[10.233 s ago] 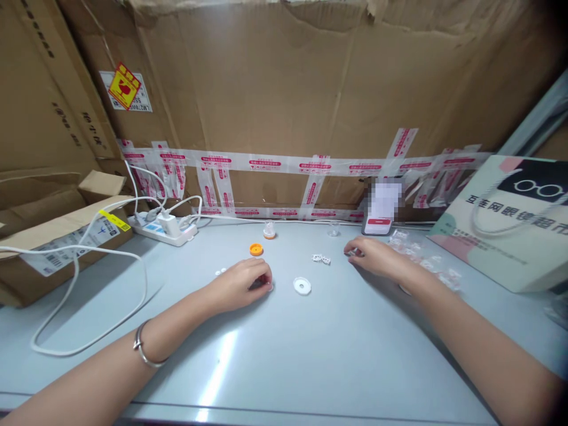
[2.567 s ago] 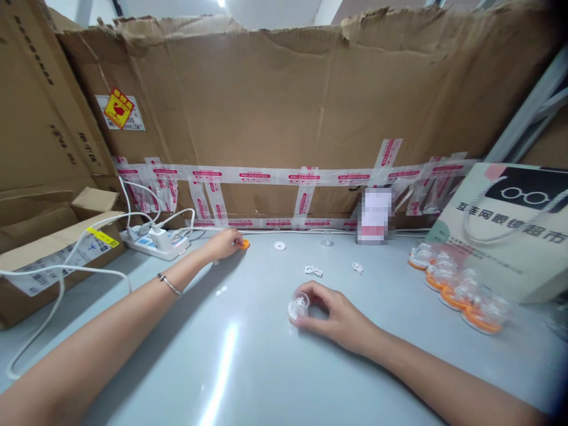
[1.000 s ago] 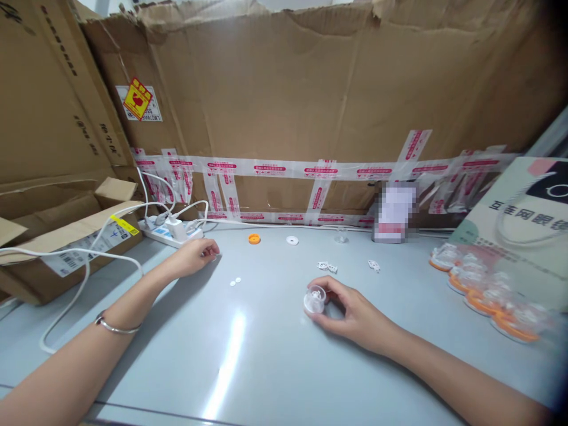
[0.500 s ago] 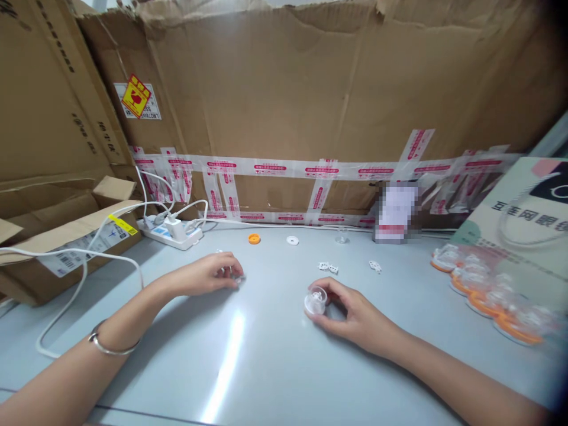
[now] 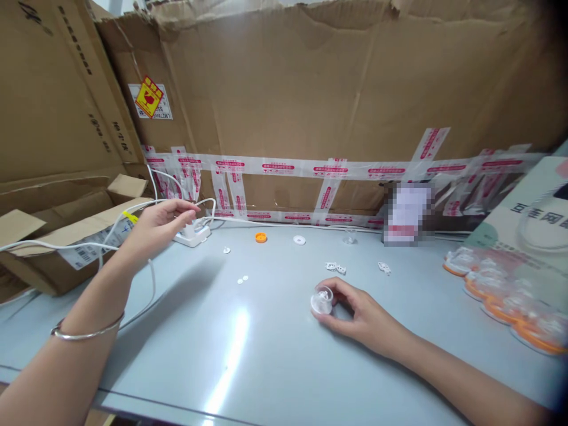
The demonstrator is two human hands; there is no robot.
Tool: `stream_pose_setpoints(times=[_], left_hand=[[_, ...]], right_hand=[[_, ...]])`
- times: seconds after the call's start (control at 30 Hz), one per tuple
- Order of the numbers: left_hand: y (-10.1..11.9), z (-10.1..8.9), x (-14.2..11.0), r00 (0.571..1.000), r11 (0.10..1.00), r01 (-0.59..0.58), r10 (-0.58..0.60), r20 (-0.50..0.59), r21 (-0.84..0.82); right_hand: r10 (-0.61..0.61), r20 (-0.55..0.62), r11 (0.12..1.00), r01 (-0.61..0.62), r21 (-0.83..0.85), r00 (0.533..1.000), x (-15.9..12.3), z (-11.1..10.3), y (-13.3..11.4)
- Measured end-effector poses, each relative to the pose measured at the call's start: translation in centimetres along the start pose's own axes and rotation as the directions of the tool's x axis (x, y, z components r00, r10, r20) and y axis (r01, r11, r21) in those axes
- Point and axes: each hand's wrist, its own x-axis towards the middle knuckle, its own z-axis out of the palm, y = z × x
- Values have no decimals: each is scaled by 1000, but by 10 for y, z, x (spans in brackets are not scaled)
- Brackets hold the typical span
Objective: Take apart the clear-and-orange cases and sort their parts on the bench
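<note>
My right hand (image 5: pixel 359 313) rests on the grey table (image 5: pixel 275 355), its fingers closed round a small clear round piece (image 5: pixel 321 299) that sits on the tabletop. My left hand (image 5: pixel 162 223) is lifted off the table near the white power strip (image 5: pixel 193 235). Its fingers point right and are drawn together in a loose pinch; anything between them is too small to see. Two tiny white discs (image 5: pixel 242 278) and a small clear bit (image 5: pixel 226 250) lie on the table between my hands. A silver bangle (image 5: pixel 84 332) is on my left wrist.
An orange cap (image 5: pixel 261 237), a white ring (image 5: pixel 299 239), a clear cup (image 5: pixel 349 238) and small white parts (image 5: pixel 335 267) lie toward the back. Several clear pieces with orange bases (image 5: pixel 501 290) sit at the right by a paper bag (image 5: pixel 528 225). Cardboard walls the back and left; white cables (image 5: pixel 66 244) trail left.
My left hand has lifted from the table near the white discs and moved back left toward the power strip. My right hand still grips the clear piece. The view has shifted slightly left.
</note>
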Motion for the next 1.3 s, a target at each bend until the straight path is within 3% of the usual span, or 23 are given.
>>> stream_pose_setpoints(times=[0.1, 0.17, 0.3, 0.4, 0.57, 0.7, 0.8, 0.9, 0.97, 1.03, 1.1, 1.17, 1.23, 1.3], left_hand=[[-23, -4, 3, 972, 977, -20, -31, 233, 213], [-39, -4, 5, 944, 953, -26, -76, 321, 301], [-49, 8, 8, 941, 955, -26, -77, 331, 296], [-44, 35, 10, 934, 975, -98, 20, 357, 201], [-46, 76, 14, 896, 956, -198, 87, 436, 216], [-50, 75, 18, 925, 992, -71, 26, 379, 104], [-42, 58, 23, 982, 998, 60, -58, 180, -10], [-35, 41, 27, 991, 987, 137, -136, 14, -82], [-35, 34, 28, 990, 987, 143, -143, 6, -69], [-40, 33, 27, 983, 993, 121, -120, 141, 1], [-47, 35, 24, 922, 990, 81, -117, 369, 113], [-54, 37, 20, 826, 976, 32, -149, 544, 217], [-58, 38, 17, 759, 960, -6, -177, 627, 278], [-58, 35, 14, 720, 955, -32, -184, 669, 296]], right_hand=[[7, 4, 1000, -7, -7, 1000, 0, 1, -1], [11, 4, 1000, -11, -10, 1000, 1, 1, -2], [29, 7, 999, -29, -24, 1000, 2, 0, -4], [50, 22, 998, -49, -32, 999, 3, 0, -3], [78, 49, 996, -75, -46, 996, 5, 1, 4], [94, 56, 994, -91, -59, 994, 5, 2, 9], [116, 62, 990, -110, -94, 991, 5, 3, 11], [118, 72, 985, -107, -139, 990, 5, 3, 15], [107, 68, 982, -95, -161, 992, 5, 3, 19], [97, 59, 981, -85, -176, 994, 5, 4, 23], [91, 45, 981, -81, -178, 995, 5, 4, 27], [88, 32, 983, -81, -163, 996, 4, 4, 30], [83, 26, 986, -79, -150, 996, 4, 4, 30], [79, 29, 985, -74, -153, 996, 5, 3, 27]])
